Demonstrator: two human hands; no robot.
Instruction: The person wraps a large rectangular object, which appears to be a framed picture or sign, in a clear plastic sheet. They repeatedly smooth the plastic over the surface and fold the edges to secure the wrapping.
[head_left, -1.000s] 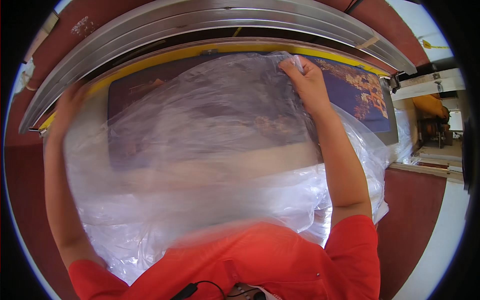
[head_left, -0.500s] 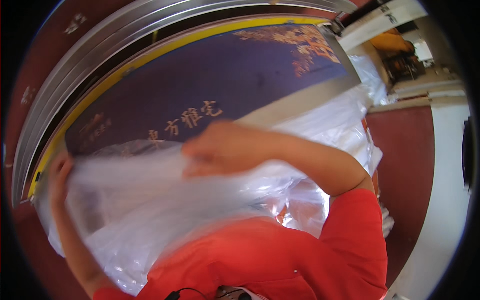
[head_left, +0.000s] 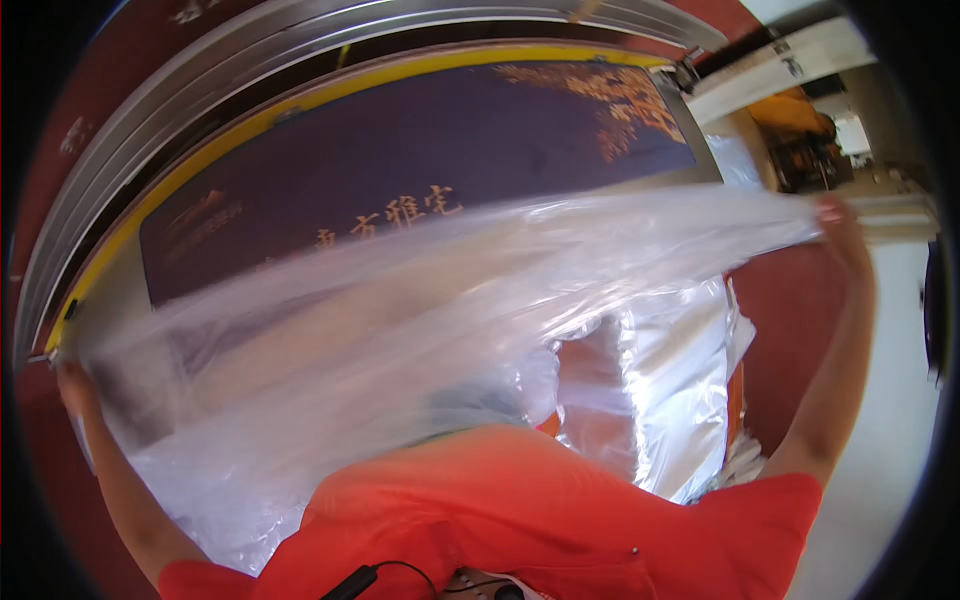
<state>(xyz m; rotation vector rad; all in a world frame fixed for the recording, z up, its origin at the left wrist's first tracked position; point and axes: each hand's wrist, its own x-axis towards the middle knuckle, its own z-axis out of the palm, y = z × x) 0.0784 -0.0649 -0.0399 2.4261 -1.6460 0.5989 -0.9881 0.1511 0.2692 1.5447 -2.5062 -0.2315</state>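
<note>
Look beyond the dark printed panel [head_left: 380,170]: a yellow strip [head_left: 480,54] hugs its far edge, and past that a silver rail [head_left: 300,25] arcs right along. Off the panel's right end, there's a pale beam [head_left: 780,75] and a yellow-orange object [head_left: 790,112]. On the panel's near side, shiny crumpled plastic [head_left: 690,340] lies below its right part. And here's the clear film [head_left: 420,290], blurred, right across the panel's near edge, veiling its near left corner and some of the gold lettering! Its long axis runs lengthwise with the panel, rising from near left to far right, and it narrows to a point on the right. That point is pinched in the fingers of the right hand [head_left: 838,222], beyond the panel's right end. The left hand [head_left: 78,390] is out past the panel's left end, at the film's other side, too blurred to tell whether its fingers grip.
</note>
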